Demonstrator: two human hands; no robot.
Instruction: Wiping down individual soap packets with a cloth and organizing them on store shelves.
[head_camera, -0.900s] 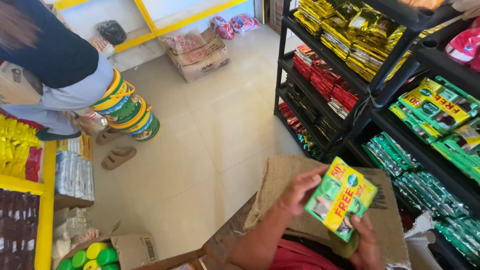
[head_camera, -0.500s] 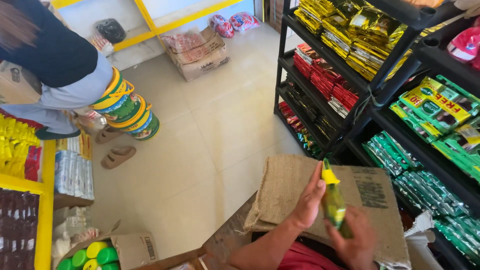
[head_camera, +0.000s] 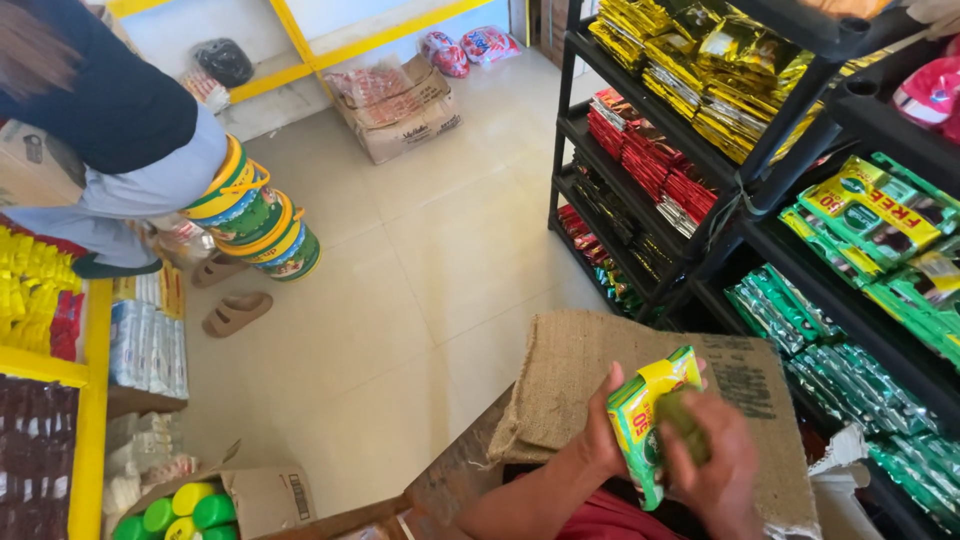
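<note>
A pale tiled floor carries a cardboard box, stacked buckets and a pair of sandals. Black shelves at right hold rows of gold, red and green packets.

packet: green, yellow band, red print | sack: brown burlap | shelf: black | floor: cream tile | bucket: green-yellow stripes

The green-and-yellow packet, edge-on a moment ago, now shows its face, with the right hand covering it
</note>
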